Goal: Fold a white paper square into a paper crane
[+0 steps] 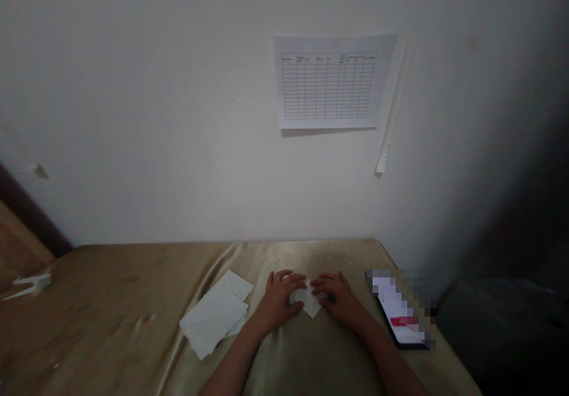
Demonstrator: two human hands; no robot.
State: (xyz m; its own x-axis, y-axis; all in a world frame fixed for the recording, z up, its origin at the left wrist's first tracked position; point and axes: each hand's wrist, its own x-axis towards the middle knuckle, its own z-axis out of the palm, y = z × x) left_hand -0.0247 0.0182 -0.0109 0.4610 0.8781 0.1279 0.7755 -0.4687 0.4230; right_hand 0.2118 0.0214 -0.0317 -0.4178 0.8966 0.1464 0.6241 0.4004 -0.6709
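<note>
Head view: left hand (pixel 281 297), right hand (pixel 341 301) curled, holding small white paper (pixel 312 307) either side; paper left of phone (pixel 392 304) on table (pixel 306 360); folding, probably; next move likely needs edges aligned.

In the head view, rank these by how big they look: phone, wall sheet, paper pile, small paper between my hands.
Largest to smallest:
1. wall sheet
2. paper pile
3. phone
4. small paper, partly hidden, ranked by what shows

Printed grid sheet (pixel 329 88) on wall (pixel 155 105), narrow strip (pixel 393 111) beside it, lit phone (pixel 396 310) on gold cloth (pixel 106 301)
</note>
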